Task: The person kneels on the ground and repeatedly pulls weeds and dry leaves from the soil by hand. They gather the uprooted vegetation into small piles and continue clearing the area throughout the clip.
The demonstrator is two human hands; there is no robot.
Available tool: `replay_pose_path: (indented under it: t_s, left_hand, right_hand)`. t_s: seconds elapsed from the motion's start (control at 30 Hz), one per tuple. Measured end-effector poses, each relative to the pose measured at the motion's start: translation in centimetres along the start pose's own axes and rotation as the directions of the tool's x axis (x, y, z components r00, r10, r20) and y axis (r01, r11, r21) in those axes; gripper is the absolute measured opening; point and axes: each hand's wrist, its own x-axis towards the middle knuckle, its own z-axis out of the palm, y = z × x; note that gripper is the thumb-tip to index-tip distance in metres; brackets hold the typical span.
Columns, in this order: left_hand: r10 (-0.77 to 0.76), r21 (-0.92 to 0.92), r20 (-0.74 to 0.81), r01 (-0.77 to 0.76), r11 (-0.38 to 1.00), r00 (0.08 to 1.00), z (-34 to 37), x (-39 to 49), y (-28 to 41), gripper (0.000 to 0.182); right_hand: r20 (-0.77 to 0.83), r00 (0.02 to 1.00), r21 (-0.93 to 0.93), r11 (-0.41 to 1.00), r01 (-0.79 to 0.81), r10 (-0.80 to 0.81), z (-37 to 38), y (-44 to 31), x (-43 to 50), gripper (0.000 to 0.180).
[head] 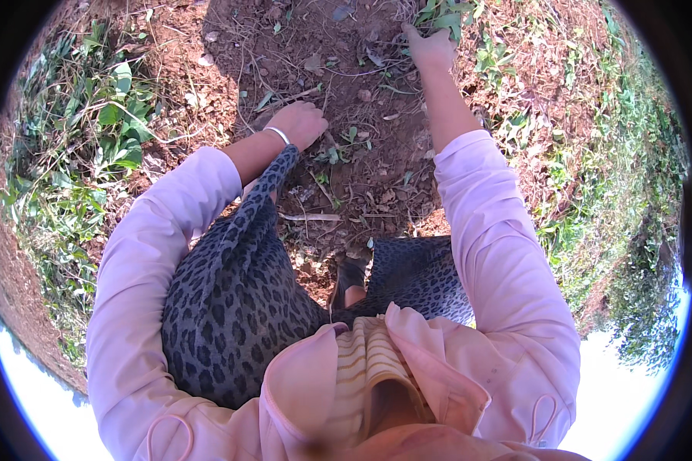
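At the top right, my right hand [432, 50] reaches to the ground and holds a bunch of green leaves [447, 20]; the leaves partly cover its fingers. My left hand [301, 124] is low over the brown soil [346, 98], back up, with the fingers curled under and hidden. A silver bracelet [278, 135] circles that wrist. Dark leopard-print cloth [236, 288] over my left leg narrows to a point right at the wrist; whether the hand grips it is unclear. Small green seedlings [333, 154] grow just below the left hand.
Dense leafy plants [121, 115] stand on the left, with a pale dry stem among them. More greenery [605, 161] covers the right side. Dry stalks [310, 217] and dead leaves litter the soil. A dark shoe [349, 276] shows below me, beside patterned cloth [409, 265].
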Motion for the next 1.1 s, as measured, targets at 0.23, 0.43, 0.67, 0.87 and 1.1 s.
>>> replay_pose_path:
  t_s: [0.23, 0.43, 0.67, 0.87, 1.1]
  left_hand:
    - [-0.076, -0.290, -0.050, 0.058, 0.955, 0.996, -0.3, 0.0, -1.2, 0.024]
    - [0.009, -0.355, 0.128, 0.038, 0.934, 0.992, -1.4, -0.1, 2.6, 0.029]
    - [0.063, -0.114, 0.159, -0.045, 0.992, 0.985, -2.1, -0.8, 4.3, 0.080]
    - [0.094, -0.287, 0.203, -0.033, 0.957, 0.975, 0.4, 0.5, 3.0, 0.045]
    - [-0.004, -0.522, 0.096, 0.053, 0.851, 0.995, 2.1, -0.3, 1.9, 0.036]
  right_hand:
    - [-0.186, 0.982, 0.721, 0.673, 0.163, -0.039, 3.9, -3.6, -2.1, 0.049]
    - [0.166, 0.832, 0.794, 0.572, 0.206, -0.530, -0.2, -10.1, -14.7, 0.030]
    - [-0.142, 0.893, 0.169, 0.878, 0.447, -0.427, -1.0, -4.0, -8.8, 0.089]
    - [0.180, 0.956, -0.027, 0.970, 0.241, -0.233, 0.8, -2.2, -4.7, 0.068]
    - [0.634, 0.567, -0.200, 0.596, 0.778, -0.527, 1.5, -0.1, 1.0, 0.038]
